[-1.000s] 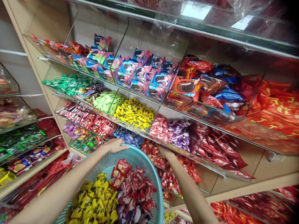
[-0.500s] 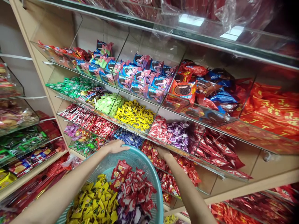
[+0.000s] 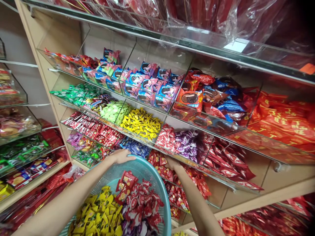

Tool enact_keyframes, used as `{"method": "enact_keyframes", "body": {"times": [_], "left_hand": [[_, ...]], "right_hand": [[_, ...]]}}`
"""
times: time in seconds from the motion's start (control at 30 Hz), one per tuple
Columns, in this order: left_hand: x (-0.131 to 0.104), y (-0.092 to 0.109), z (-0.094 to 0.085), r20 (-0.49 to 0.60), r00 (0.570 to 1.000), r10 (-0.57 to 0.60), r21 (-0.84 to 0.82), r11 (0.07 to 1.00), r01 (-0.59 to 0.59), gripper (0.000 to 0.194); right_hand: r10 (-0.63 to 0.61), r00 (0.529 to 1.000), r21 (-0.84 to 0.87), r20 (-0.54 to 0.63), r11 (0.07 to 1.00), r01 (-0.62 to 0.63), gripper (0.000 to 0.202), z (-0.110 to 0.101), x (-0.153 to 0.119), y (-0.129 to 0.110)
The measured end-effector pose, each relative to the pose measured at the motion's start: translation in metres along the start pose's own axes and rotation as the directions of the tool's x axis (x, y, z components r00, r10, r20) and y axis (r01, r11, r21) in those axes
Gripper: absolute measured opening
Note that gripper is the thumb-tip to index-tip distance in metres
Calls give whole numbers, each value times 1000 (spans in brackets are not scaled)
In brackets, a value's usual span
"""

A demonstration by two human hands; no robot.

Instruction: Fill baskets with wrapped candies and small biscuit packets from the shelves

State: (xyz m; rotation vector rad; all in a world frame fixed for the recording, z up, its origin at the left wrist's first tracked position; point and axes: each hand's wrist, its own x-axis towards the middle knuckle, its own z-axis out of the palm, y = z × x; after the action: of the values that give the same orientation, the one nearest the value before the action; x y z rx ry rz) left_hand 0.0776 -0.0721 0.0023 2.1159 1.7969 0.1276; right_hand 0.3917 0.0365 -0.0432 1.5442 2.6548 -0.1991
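My left hand (image 3: pixel 123 156) is closed over the far rim of a teal plastic basket (image 3: pixel 166 193). Inside the basket lie yellow wrapped candies (image 3: pixel 99 213), red-and-white twist-wrapped candies (image 3: pixel 145 201), purple ones (image 3: pixel 137 227) and a few red packets (image 3: pixel 126 185) with an orange-slice print. Past the basket's right side, my right hand (image 3: pixel 172 163) reaches under a clear shelf front into a bin of matching red packets (image 3: pixel 161 168). Its fingers are partly hidden among the packets and behind the shelf edge, so what they grip, if anything, does not show.
Tilted clear-walled shelves (image 3: pixel 152 142) hold sorted sweets: yellow candies (image 3: pixel 141 123), cookie packs (image 3: pixel 147 82), red bags (image 3: pixel 283 114). Their front edges overhang the lower bins. A wooden side panel (image 3: pixel 41 75) stands at left, with another rack (image 3: pixel 22 131) beyond it.
The view has shifted slightly. My left hand stays on the basket rim, and my right hand remains among the red packets, its position nearly the same.
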Motion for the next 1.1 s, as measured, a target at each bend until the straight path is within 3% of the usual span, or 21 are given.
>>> {"method": "enact_keyframes", "body": {"times": [0.4, 0.5, 0.6, 0.7, 0.87, 1.0, 1.1], "left_hand": [[3, -5, 5, 0, 1000, -4, -7, 1000, 4, 69], [2, -4, 4, 0, 1000, 3, 11, 1000, -3, 69], [2, -3, 3, 12, 1000, 3, 22, 1000, -3, 71], [3, -3, 5, 30, 1000, -6, 18, 1000, 6, 71], [4, -4, 10, 40, 999, -33, 21, 999, 32, 71], [1, -2, 7, 35, 999, -37, 49, 998, 35, 70], [-1, 1, 4, 23, 999, -26, 73, 997, 24, 71]], "right_hand": [[193, 962, 214, -193, 965, -150, 42, -3, -21, 7], [173, 956, 337, -237, 937, -86, 38, -5, -35, -3], [115, 950, 552, -289, 831, 68, 37, -7, -60, -22], [35, 964, 617, -264, 775, 141, 38, -12, -84, -56], [-163, 976, 493, -145, 843, 214, 30, -7, -84, -151], [9, 1000, 443, -18, 896, 0, 30, 14, -63, -226], [124, 992, 374, 7, 920, -118, 35, 32, -54, -259]]}}
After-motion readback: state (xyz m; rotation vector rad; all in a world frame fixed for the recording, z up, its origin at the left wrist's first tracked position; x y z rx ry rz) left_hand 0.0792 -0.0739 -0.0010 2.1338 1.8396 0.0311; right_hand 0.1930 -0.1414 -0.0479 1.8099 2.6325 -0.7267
